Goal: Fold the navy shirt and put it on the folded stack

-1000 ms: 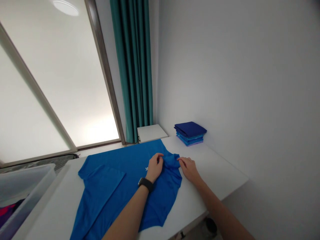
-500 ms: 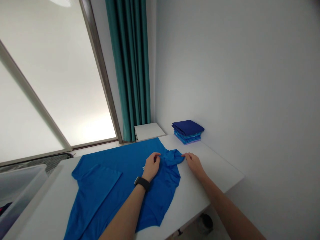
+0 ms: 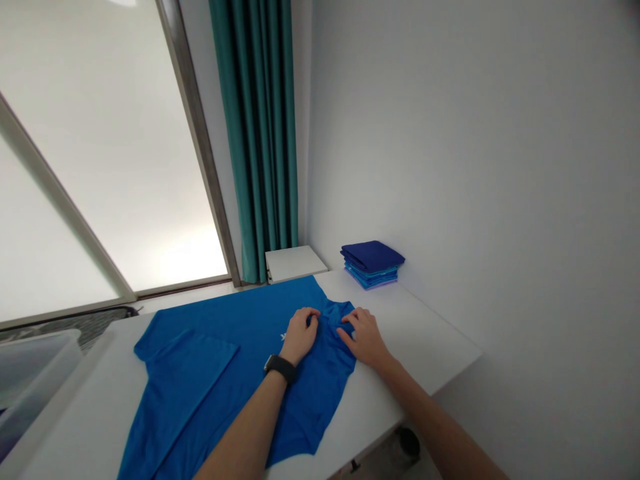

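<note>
A blue T-shirt (image 3: 200, 373) lies spread on the white table, one sleeve folded over its body at the left. Near the bunched cloth at its right end, my left hand (image 3: 300, 335), with a dark watch on the wrist, pinches the fabric between thumb and fingers. My right hand (image 3: 365, 337) rests on that same bunched part, its thumb and curled fingers apart over the cloth. A small white print shows beside my left hand. The fabric beneath both hands is partly hidden.
A stack of folded blue clothes (image 3: 373, 263) stands on the table (image 3: 425, 333) by the wall. A translucent bin (image 3: 45, 373) is at the left. Behind the table are a white cabinet top (image 3: 295, 263), a green curtain (image 3: 260, 147) and frosted panels.
My right hand has moved left from the outer tip of the bunched cloth onto the bunch, and its fingers have spread. My left hand still pinches the shirt.
</note>
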Available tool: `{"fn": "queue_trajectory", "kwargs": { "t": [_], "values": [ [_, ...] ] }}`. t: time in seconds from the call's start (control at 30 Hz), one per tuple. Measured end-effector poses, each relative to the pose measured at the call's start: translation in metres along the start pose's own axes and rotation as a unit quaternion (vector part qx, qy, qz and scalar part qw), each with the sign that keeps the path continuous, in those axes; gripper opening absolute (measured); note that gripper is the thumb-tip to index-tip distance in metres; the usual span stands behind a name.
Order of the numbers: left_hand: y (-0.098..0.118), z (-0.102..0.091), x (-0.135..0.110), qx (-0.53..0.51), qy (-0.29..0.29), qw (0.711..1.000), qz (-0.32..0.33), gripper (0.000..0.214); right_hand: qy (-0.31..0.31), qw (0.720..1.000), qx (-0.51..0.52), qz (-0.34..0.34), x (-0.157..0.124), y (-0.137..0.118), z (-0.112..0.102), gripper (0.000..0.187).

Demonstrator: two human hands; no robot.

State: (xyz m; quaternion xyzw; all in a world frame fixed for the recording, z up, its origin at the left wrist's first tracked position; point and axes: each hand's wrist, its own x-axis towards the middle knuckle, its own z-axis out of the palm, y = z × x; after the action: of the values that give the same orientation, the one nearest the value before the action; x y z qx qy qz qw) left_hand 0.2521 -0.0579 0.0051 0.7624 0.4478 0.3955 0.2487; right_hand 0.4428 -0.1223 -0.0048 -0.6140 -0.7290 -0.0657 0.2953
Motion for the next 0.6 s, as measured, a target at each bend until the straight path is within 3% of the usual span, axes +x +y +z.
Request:
{"fn": "queue_trajectory", "kwargs": {
  "t": [0.1,0.23,0.4,0.6],
  "values": [
    [0.0,0.0,0.0,0.005,0.0,1.0,0.001,0.021,-0.004,1.0,-0.007,-0.011,-0.004,-0.006,0.001,0.011],
    [0.0,0.0,0.0,0.01,-0.003,1.0,0.005,0.021,0.029,0.999,-0.005,0.026,-0.004,0.02,0.001,0.014],
    [0.0,-0.002,-0.001,0.01,-0.004,1.0,0.003,0.023,0.118,0.979,-0.027,0.166,-0.006,0.07,-0.002,0.018],
    [-0.001,-0.001,-0.001,0.013,-0.005,1.0,0.003,0.023,0.076,0.971,-0.098,0.203,-0.012,0.084,-0.004,0.016]
  ]
}}
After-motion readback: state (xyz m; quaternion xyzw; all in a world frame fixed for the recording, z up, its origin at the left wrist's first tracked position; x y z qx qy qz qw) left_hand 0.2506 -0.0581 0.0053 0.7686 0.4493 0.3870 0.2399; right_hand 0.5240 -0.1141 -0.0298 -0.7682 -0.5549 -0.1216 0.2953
